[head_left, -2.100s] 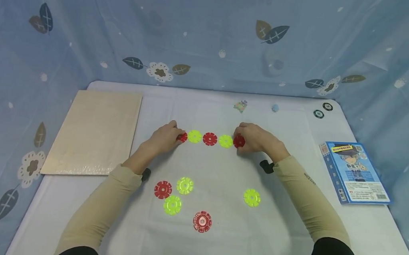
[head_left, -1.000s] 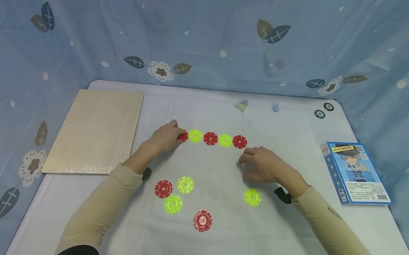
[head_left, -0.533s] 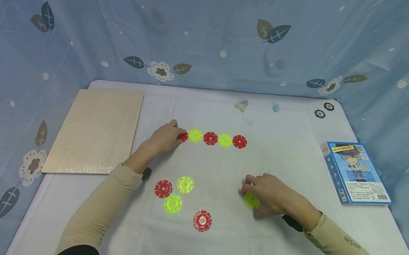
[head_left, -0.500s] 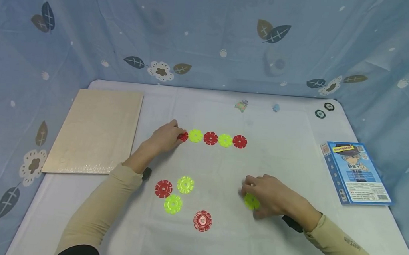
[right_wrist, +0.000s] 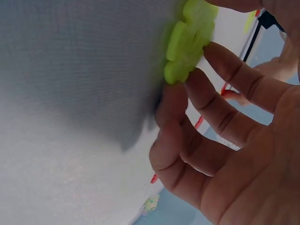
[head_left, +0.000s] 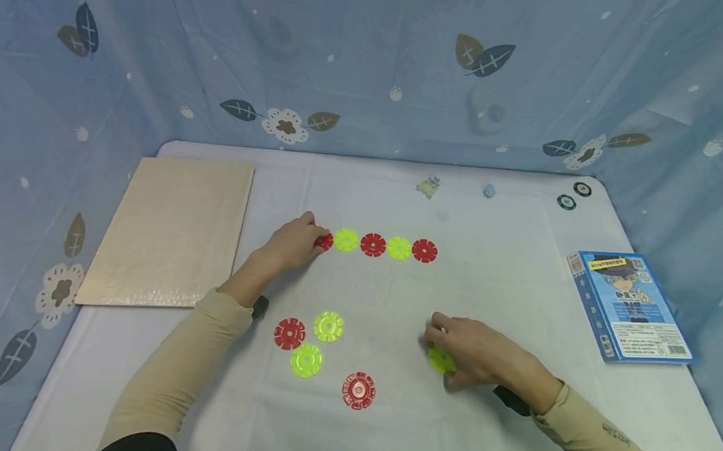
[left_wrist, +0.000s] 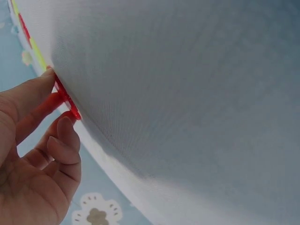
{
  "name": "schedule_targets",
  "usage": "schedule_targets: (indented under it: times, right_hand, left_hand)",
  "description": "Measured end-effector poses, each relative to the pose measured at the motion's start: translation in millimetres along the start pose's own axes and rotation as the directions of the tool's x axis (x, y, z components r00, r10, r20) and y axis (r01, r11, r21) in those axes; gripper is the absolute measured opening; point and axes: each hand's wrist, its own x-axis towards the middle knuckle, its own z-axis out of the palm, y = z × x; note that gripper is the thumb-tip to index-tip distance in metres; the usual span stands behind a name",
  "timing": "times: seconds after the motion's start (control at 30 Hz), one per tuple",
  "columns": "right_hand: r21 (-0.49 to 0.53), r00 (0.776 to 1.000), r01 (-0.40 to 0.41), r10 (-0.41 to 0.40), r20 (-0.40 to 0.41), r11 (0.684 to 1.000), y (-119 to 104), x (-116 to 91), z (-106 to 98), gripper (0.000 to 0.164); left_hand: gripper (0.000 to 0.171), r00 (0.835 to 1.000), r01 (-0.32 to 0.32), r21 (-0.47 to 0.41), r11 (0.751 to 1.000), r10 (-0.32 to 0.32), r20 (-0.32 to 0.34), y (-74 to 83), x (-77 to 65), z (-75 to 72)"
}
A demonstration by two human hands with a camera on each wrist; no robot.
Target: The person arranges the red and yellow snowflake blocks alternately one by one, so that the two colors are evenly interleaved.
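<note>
A straight row of flower-shaped plastic interlocking discs, red and yellow-green by turns, lies across the table in the head view. My left hand (head_left: 292, 244) pinches the red disc (left_wrist: 68, 99) at the row's left end between thumb and fingers. Nearer on the right, my right hand (head_left: 478, 349) pinches a yellow-green disc (right_wrist: 191, 41) by its edge; the disc looks tilted, and fingers cover part of it. At the other end of the row lies a red disc (head_left: 425, 250), touched by neither hand.
Loose discs lie nearer: a red one (head_left: 290, 334), two yellow-green ones (head_left: 329, 327) and a ringed red one (head_left: 359, 390). A beige board (head_left: 166, 231) is at left, a blue box (head_left: 632, 307) at right. Small trinkets (head_left: 428, 187) and dark round chips (head_left: 566, 202) sit behind.
My right hand has left the red disc at the row's right end, come down toward me and taken hold of the yellow-green disc. The left hand has stayed in place.
</note>
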Motion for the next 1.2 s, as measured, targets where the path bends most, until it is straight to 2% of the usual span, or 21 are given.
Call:
schedule_targets:
  times: [0.27,0.43,0.77,1.2]
  right_hand:
    - [0.047,0.997,-0.076,0.074,0.035,0.996,9,1,-5,0.052]
    - [0.045,0.991,-0.135,0.136,-0.005,0.990,24,3,-11,0.049]
    - [0.078,0.958,-0.275,0.280,-0.061,0.958,59,23,-30,0.049]
    - [0.131,0.952,-0.283,0.295,-0.087,0.950,100,62,-45,0.046]
  left_hand:
    - [0.042,1.000,0.007,-0.003,1.000,-0.007,0.006,-0.5,-0.1,-0.8]
    - [0.042,1.000,0.012,-0.006,1.000,-0.012,0.007,0.2,-0.6,-1.7]
    - [0.041,1.000,0.004,-0.002,1.000,-0.004,0.007,-0.1,-0.3,-2.0]
    - [0.042,1.000,0.003,0.002,1.000,-0.003,0.004,-1.8,0.5,2.0]
